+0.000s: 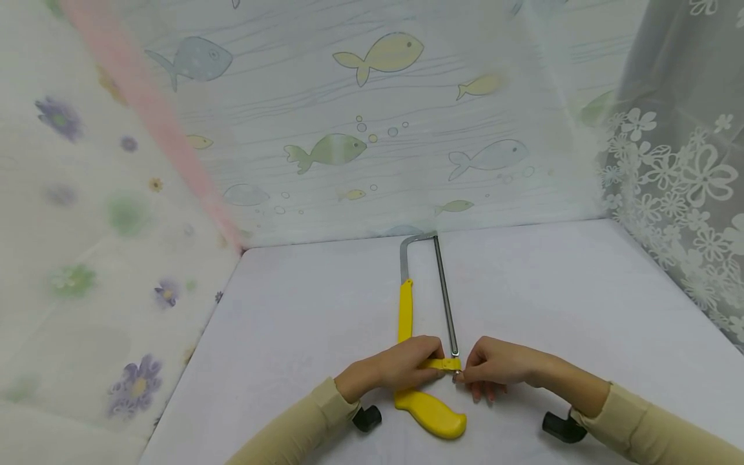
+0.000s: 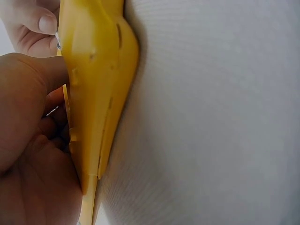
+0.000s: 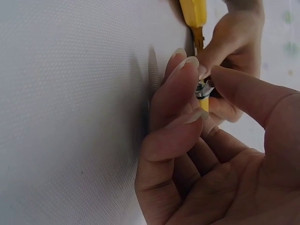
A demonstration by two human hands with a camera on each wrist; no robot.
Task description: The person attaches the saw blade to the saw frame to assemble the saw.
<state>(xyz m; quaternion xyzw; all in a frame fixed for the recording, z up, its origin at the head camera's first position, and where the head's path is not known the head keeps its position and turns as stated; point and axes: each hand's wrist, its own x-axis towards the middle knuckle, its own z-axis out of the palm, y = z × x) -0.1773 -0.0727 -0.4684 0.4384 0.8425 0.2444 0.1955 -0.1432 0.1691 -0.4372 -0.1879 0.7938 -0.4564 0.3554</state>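
A hacksaw with a yellow handle [image 1: 433, 414] lies on the white tabletop, its grey blade [image 1: 445, 294] pointing away from me. My left hand [image 1: 411, 363] grips the yellow frame near the blade's lower end. In the left wrist view its thumb lies against the yellow plastic [image 2: 96, 89]. My right hand [image 1: 504, 361] is at the metal wing nut [image 3: 205, 90] below the blade's near end. Its thumb and index finger pinch that nut, while the other fingers curl loosely. The part of the frame under my left hand is hidden.
A fish-print curtain [image 1: 325, 187] hangs behind the white table [image 1: 302, 290]. Floral cloth [image 1: 75, 213] borders the left side, and lace [image 1: 680, 187] the right. Black wrist devices [image 1: 562, 427] sit under both forearms.
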